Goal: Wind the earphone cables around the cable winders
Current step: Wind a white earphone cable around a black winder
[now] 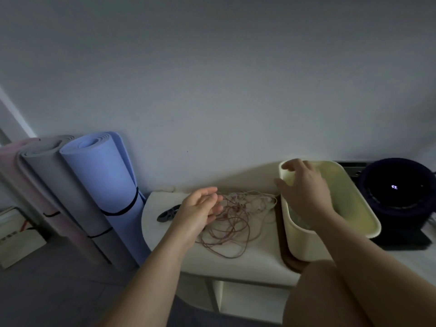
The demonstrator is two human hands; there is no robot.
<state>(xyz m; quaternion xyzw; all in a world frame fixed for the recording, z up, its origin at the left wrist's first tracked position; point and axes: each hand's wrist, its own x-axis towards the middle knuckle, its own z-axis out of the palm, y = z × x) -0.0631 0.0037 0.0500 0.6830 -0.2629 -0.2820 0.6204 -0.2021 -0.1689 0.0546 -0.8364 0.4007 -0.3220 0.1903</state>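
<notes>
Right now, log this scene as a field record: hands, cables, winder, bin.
left hand: open, fingers relaxed, above the earphone cables
right hand: open, fingers spread, over the cream bin
earphone cables: loose tangle on the white table
cable winder: dark, on the table, left of the left hand
yoga mats: rolled, upright, left of the table

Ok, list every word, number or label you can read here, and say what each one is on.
On the dark round appliance at the right: a small glowing display, perhaps two digits, too blurred to read.
On the cream plastic bin, the rolled foam mats, the dark cable winder and the tangled pinkish earphone cables: no text visible.
</notes>
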